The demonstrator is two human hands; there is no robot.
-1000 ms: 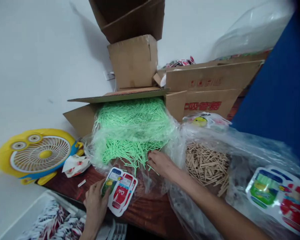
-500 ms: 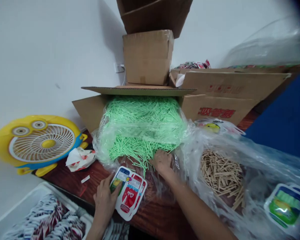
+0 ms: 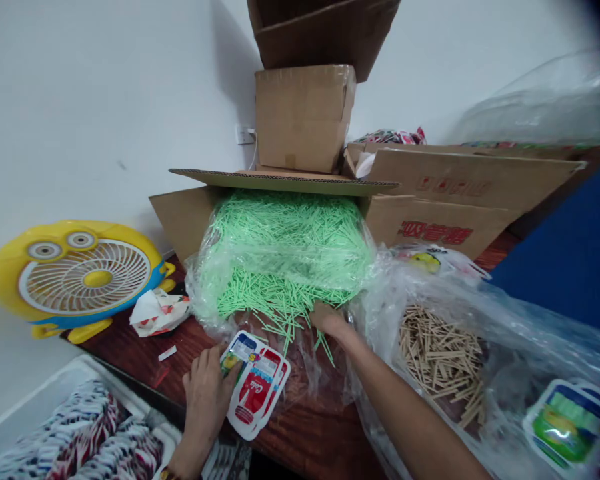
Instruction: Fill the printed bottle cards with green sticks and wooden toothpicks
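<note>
My left hand is closed on a small stack of flat printed packets, thumb on top. A red picture marked "Cola" and a blue and green part show on the upper packet. My right hand reaches into the front of a heap of thin light-green sticks, which spills from a clear plastic bag in an opened carton. The fingers of that hand are buried among the sticks, so their grip is hidden. A few sticks lie loose on the dark wooden table beside the wrist.
Brown sticks lie on clear plastic at the right, near more packets. A yellow fan and crumpled wrapper stand left. A white bin of packets is lower left. Cartons are stacked behind.
My right hand has pushed deeper into the green sticks, its fingers now covered. Some sticks have shifted out beside the wrist. The left hand keeps its hold on the packets; the view has tilted slightly.
</note>
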